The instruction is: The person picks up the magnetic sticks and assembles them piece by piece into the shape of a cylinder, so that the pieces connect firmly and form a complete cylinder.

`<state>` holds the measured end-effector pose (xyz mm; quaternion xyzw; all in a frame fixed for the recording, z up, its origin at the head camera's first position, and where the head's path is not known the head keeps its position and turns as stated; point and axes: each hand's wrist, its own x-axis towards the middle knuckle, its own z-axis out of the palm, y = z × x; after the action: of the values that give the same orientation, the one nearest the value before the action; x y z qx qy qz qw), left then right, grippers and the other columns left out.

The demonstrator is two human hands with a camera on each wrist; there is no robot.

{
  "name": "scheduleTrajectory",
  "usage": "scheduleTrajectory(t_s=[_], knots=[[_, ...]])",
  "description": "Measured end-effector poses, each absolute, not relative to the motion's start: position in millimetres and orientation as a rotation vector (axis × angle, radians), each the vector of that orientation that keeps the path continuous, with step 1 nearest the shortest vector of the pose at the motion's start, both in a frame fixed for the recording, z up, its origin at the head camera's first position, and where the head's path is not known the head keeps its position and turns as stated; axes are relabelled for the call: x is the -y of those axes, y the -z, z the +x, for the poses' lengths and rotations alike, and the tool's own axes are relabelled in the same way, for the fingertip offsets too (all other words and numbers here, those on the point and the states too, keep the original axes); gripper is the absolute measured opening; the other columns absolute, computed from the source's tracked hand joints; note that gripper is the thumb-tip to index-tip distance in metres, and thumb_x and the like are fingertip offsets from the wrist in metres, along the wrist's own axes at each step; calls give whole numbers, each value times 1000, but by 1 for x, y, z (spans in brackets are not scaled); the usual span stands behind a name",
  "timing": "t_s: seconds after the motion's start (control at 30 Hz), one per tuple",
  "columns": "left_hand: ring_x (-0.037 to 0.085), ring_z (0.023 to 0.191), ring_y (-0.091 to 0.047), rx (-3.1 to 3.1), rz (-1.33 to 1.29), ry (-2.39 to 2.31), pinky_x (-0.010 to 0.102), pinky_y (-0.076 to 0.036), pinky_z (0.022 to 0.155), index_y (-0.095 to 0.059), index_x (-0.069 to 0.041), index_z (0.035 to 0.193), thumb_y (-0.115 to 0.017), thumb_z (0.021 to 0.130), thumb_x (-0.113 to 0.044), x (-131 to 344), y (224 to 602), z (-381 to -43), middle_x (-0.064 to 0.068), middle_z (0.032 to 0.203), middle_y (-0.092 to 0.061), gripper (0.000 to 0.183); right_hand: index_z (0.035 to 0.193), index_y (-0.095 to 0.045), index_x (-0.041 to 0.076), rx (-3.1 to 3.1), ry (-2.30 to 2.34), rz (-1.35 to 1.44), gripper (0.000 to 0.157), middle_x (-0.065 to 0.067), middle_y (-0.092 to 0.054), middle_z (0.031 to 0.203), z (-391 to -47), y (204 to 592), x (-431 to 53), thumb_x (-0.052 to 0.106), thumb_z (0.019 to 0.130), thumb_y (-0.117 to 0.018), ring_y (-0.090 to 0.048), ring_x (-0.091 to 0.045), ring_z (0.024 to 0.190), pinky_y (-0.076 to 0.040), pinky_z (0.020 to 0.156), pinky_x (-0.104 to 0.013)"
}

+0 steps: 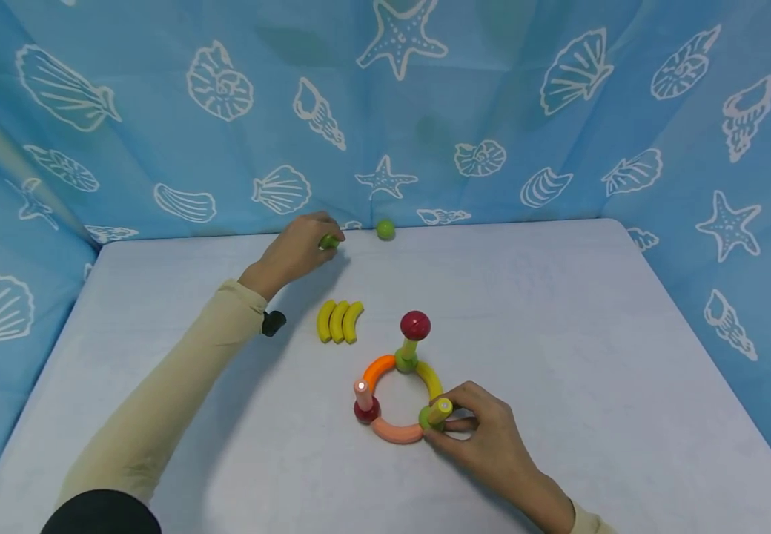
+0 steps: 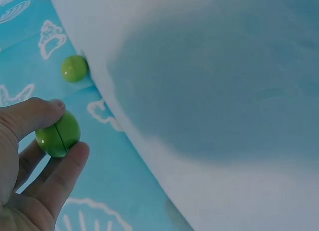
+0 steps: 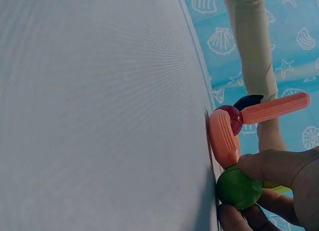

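Observation:
At the far edge of the table, my left hand [image 1: 302, 248] pinches a green ball [image 2: 58, 135] between thumb and fingers; a seam line runs round it. My right hand [image 1: 492, 437] grips the green ball [image 3: 239, 187] at the near right of a ring. Curved orange, yellow and pink sticks [image 1: 397, 432] join that ball, a dark red ball [image 1: 367, 410] and another green ball [image 1: 406, 361] into this ring lying on the table. From each ball a straight stick stands up: pink on the left, yellow-green on the right, and one at the back topped by a red ball [image 1: 415, 325].
A second loose green ball [image 1: 385, 229] sits at the table's far edge, right of my left hand. Three curved yellow sticks [image 1: 337, 322] lie side by side behind the ring. A blue shell-print curtain [image 1: 385, 111] hangs along the back of the white table [image 1: 559, 319].

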<state>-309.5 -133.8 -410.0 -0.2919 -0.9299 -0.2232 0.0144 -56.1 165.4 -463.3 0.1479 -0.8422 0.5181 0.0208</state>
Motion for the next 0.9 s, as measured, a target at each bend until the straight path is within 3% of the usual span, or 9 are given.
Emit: scheduleTrajectory(t_s=[0.9], knots=[[29, 100, -63, 2725, -825, 811, 40, -56, 82, -75, -2, 106, -77, 85, 1, 175, 401, -245, 13, 112, -66, 22, 95, -69, 18, 2574, -1619, 481, 37, 7, -61, 92, -56, 464, -163, -2, 70, -89, -67, -12, 86, -59, 67, -25]])
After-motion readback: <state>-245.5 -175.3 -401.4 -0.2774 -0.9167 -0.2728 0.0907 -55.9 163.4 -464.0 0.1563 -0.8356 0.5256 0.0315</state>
